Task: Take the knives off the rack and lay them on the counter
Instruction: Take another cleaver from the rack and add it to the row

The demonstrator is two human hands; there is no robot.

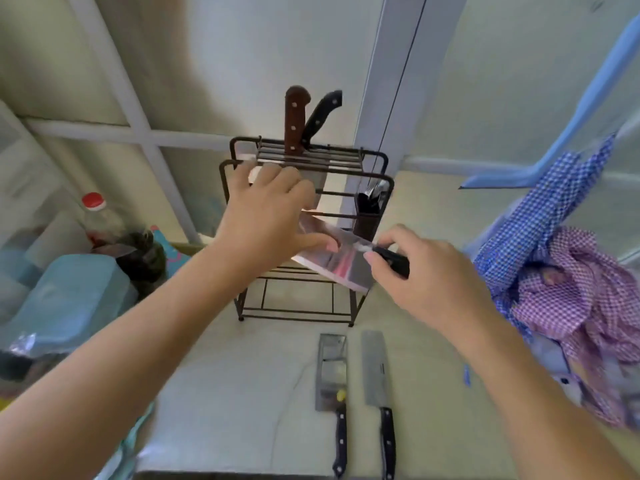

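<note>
Clearly a third cleaver (332, 259) is mid-removal: the right hand (426, 275) is wrapped around its black handle, the left hand (270, 216) spread, fingertips steadying the blade in front of the wire knife rack (377, 174). Two cleavers (375, 368) already lie on the tabletop (225, 393) below the hands. Beyond them, two knife handles (295, 116) stand in the rack. Next, I judge, it must be lowered flat beside the others.

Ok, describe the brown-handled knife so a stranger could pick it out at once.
Find the dark wire rack standing on the counter against the wall. Two handles stick up from its top rear slots. The brown-handled knife is the left one: upright, reddish wood with pale rivets, while the black-handled knife beside it leans right.
</note>
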